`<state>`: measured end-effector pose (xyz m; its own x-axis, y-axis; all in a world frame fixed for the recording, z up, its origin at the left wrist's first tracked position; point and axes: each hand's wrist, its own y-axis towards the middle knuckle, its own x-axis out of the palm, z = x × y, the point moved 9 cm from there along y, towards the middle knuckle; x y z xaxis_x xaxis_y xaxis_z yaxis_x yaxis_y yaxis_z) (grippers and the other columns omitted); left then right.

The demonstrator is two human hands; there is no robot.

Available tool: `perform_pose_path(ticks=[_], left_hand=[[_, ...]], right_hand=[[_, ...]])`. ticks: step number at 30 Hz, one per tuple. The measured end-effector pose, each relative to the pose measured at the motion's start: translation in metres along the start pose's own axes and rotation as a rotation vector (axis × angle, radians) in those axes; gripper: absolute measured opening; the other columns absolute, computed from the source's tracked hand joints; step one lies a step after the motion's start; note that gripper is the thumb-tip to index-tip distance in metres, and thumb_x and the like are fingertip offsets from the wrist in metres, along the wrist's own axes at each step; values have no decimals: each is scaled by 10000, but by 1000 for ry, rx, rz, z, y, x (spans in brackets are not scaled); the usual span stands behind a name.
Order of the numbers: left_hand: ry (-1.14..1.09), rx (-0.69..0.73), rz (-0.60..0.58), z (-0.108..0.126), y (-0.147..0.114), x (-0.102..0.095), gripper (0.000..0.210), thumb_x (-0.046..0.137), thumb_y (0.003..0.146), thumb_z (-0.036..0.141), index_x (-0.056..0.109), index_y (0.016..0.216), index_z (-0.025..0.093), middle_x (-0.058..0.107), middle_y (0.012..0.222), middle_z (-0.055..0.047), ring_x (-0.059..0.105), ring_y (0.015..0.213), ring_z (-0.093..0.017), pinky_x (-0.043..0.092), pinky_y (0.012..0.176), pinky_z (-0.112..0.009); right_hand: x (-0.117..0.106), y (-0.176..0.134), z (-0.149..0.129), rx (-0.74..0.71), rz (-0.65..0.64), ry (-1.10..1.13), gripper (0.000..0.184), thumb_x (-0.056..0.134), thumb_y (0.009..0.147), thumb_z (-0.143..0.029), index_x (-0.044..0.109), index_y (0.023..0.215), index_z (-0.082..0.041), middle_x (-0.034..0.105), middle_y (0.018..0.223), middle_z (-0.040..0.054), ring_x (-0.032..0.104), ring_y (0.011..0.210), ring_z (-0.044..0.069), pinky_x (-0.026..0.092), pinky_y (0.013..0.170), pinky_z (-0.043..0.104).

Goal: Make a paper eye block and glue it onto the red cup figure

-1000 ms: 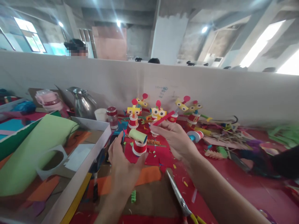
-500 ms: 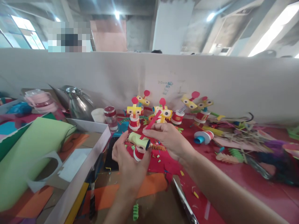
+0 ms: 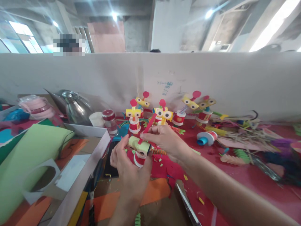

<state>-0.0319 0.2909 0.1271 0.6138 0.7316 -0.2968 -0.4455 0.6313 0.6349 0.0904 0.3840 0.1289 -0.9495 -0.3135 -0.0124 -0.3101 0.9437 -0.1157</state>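
A paper figure with a pale yellow-green tube head point(image 3: 141, 145) and a red-and-white cup body point(image 3: 139, 159) is between my hands. My left hand point(image 3: 130, 160) is closed round the tube head, thumb at its right end and fingers at its left. Between thumb and fingers, my right hand point(image 3: 162, 138) pinches a red paper strip point(image 3: 149, 126), whose lower end meets the top of the tube. An orange pleated paper arm point(image 3: 159, 152) extends right from the figure, below my right hand.
Several finished-looking paper figures point(image 3: 133, 113) stand along the white partition point(image 3: 94, 75). One figure point(image 3: 207, 138) lies on its side at right. Scissors point(image 3: 188, 201) rest near the front. At left are a box point(image 3: 103, 138) of coloured paper, a steel jug point(image 3: 76, 106) and a lidded jar point(image 3: 110, 121).
The view has shifted slightly. The red strip and my right hand remain at the tube's top, with the strip moved a little left and more upright.
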Motion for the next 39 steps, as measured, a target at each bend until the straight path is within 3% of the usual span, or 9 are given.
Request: perform_pose_path(ticks=[9,17,25,30,32,34,37,39], left_hand=[[23,-10,-41,-2,-1,1,722,755,704,397,436,1336,255,555,1301,-128,503,1214,-320,359,1026,-547],[73,173,-29,14,2,0,466,713,756,342,528,1170,236,625,1144,-100,569,1111,-300,398,968,-502],[128,208,-45,17,2,1,335,705,760,323,572,1056,240,620,1098,-92,579,1061,-297,417,931,-506],[140,201,-61,16,3,2,326,706,761,343,577,1045,249,625,1100,-88,579,1061,-298,416,934,-505],[141,201,-64,15,3,2,325,709,759,344,579,1042,251,626,1104,-87,579,1063,-298,416,935,-504],[141,194,-61,15,3,2,322,713,755,345,581,1034,252,625,1116,-85,574,1078,-300,413,945,-504],[137,175,-66,14,4,1,336,729,743,349,586,1029,247,621,1132,-85,564,1098,-298,407,963,-501],[124,172,-86,13,5,2,346,736,739,354,589,1032,243,627,1118,-82,569,1082,-288,416,957,-489]], right_hand=[[-1,2,1,18,26,-31,137,723,748,-192,683,617,-186,692,616,13,624,565,134,483,509,251],[2,6,1,-11,-28,-103,101,707,750,-190,685,652,-179,690,662,21,585,569,124,462,544,270],[0,4,-6,7,12,-197,200,713,719,-187,593,560,-175,557,545,-47,495,519,80,380,492,219],[1,6,-4,12,8,-230,205,698,745,-209,587,578,-165,557,571,-38,497,542,82,372,505,216],[-3,9,-3,3,38,-210,152,684,773,-234,621,656,-161,597,622,-18,525,577,96,393,533,224],[-12,11,-2,-19,86,-132,114,655,804,-223,661,903,-166,648,685,-4,578,633,118,434,585,235],[-25,14,-3,-66,108,-64,513,572,817,-108,517,1312,-230,674,698,-20,605,639,131,454,591,242],[-27,17,-5,-95,41,-113,577,516,779,-9,568,1302,-247,683,716,-21,601,639,119,453,592,232]])
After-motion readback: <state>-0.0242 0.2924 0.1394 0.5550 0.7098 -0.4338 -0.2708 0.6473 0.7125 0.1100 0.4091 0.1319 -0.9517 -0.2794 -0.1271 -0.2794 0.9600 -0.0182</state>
